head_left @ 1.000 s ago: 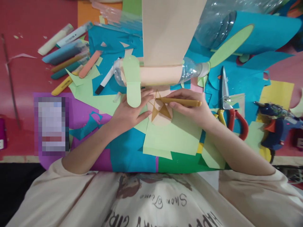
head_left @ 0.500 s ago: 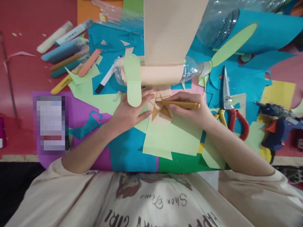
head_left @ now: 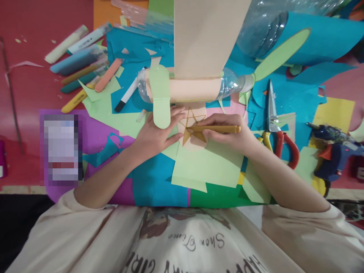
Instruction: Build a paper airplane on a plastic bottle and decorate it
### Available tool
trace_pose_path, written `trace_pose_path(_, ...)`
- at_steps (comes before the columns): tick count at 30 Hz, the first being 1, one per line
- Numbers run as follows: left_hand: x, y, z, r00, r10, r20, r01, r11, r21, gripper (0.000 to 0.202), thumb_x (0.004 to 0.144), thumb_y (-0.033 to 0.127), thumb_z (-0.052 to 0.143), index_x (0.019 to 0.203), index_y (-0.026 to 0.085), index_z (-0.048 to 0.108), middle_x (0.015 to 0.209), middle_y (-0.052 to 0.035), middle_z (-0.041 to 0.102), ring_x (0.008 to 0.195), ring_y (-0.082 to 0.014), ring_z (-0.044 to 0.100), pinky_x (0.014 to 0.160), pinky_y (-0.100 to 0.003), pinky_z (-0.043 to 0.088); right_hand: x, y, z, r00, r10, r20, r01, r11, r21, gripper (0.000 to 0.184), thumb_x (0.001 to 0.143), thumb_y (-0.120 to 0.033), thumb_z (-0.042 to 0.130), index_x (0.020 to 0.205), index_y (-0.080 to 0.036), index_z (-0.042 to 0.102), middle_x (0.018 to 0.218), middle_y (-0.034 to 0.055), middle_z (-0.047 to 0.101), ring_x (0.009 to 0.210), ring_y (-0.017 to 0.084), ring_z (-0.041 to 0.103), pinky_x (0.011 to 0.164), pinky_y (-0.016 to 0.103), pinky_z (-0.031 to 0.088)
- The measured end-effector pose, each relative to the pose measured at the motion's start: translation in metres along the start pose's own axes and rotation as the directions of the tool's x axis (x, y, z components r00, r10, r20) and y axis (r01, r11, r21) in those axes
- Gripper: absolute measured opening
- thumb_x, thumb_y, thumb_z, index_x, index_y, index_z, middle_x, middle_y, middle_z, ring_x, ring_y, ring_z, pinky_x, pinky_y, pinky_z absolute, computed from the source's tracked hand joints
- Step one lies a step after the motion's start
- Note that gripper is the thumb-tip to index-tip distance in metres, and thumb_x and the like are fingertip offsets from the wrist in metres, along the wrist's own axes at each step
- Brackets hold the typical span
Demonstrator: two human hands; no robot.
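My left hand lies flat with fingers spread, pressing down a peach paper circle that carries a mustard star. My right hand is closed round a mustard marker, whose tip touches the star's middle. Just beyond the hands lies a clear plastic bottle wrapped in peach paper, with light green paper wings and a green propeller blade. Light green sheets lie under the circle.
Several markers lie at the upper left on the red floor. Scissors with red and yellow handles sit right of my right hand, a blue glue gun farther right. Blue, purple, green and yellow paper scraps cover the area. A blurred-out box sits left.
The marker tip has slid down and slightly right across the star, filling in more of it. My left hand has stayed in place.
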State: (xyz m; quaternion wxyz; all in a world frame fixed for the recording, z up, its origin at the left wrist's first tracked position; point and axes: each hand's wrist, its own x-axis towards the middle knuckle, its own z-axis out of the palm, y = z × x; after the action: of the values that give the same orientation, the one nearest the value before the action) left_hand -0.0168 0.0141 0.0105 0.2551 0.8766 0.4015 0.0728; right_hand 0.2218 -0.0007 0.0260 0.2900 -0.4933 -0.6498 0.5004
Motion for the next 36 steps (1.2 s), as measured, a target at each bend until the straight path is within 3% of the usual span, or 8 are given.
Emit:
trace_pose_path(6, 0.0, -0.0014, 0.0012, 1.0, 0.024, -0.014, -0.024, 1.0, 0.004, 0.049, 0.1, 0.04, 0.041, 0.144, 0.017, 0.042, 0.152, -0.013, 0.044, 0.143, -0.029, 0.037, 0.119, -0.049, 0.026, 0.001, 0.0014, 0.0013, 0.999, -0.017, -0.04, 0.017, 1.0, -0.011, 0.016, 0.078, -0.024, 0.064, 0.087, -0.017, 0.076, 0.084, 0.0048, 0.076, 0.074, 0.017, 0.069, 0.063, 0.028, 0.054)
trace_pose_path(15, -0.0005, -0.0025, 0.0019, 0.999, 0.028, -0.017, -0.028, 1.0, 0.002, 0.049, 0.1, 0.04, 0.04, 0.146, 0.022, 0.038, 0.154, -0.0104, 0.042, 0.144, -0.0291, 0.035, 0.119, -0.052, 0.027, 0.0032, 0.0067, 0.0029, 0.988, -0.058, -0.144, 0.056, 0.998, -0.022, 0.015, 0.077, -0.021, 0.063, 0.085, -0.018, 0.075, 0.082, 0.0038, 0.075, 0.072, 0.018, 0.068, 0.065, 0.03, 0.054)
trace_pose_path(28, -0.0002, -0.0035, 0.003, 0.999, 0.031, -0.019, -0.03, 0.999, 0.022, 0.049, 0.101, 0.041, 0.039, 0.145, 0.02, 0.039, 0.153, -0.0114, 0.043, 0.144, -0.0286, 0.036, 0.117, -0.051, 0.03, 0.0044, 0.0068, 0.0028, 0.979, -0.056, -0.193, 0.047, 0.997, -0.053, 0.009, 0.079, -0.022, 0.066, 0.085, -0.02, 0.074, 0.082, 0.003, 0.074, 0.073, 0.018, 0.067, 0.064, 0.029, 0.053)
trace_pose_path(36, -0.0005, -0.0031, 0.0027, 0.999, 0.032, -0.019, -0.032, 0.999, 0.02, 0.049, 0.101, 0.04, 0.04, 0.145, 0.02, 0.039, 0.154, -0.0114, 0.043, 0.144, -0.0288, 0.036, 0.118, -0.052, 0.029, 0.0037, 0.0056, 0.0014, 0.987, -0.054, -0.15, 0.048, 0.998, -0.042, 0.011, 0.08, -0.021, 0.064, 0.086, -0.019, 0.074, 0.084, 0.004, 0.075, 0.073, 0.018, 0.068, 0.065, 0.03, 0.054)
